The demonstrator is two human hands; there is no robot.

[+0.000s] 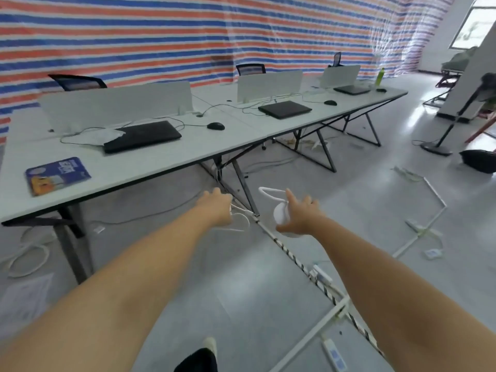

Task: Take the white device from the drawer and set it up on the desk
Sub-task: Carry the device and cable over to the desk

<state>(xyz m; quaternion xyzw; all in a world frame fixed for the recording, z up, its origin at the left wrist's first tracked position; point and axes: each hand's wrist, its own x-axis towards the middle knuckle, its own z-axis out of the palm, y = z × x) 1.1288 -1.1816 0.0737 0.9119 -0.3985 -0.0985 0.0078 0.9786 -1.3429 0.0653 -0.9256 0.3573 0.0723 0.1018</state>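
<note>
Head view shows both bare forearms stretched forward over the floor, well short of the desk. The right hand carries the white device: its rounded base sits in the palm with the thumb under it, and the other fingers look spread and loose around it rather than clamped tight. A thin curved neck rises from that base up and to the left, so the long axis of the device leans toward the desk. The left hand is curled around a thin white cord, which loops below the knuckles; whether this cord joins the device I cannot tell. Both hands sit at about the same reach, just beside one another and below the near edge of the desk. Beyond them, the bare stretch of desk by that edge lies up and to the left of the device, so the left hand is the nearer. Farther back on the top lies a closed black laptop with a mouse to its right, and a blue packet sits toward the near left corner.
</note>
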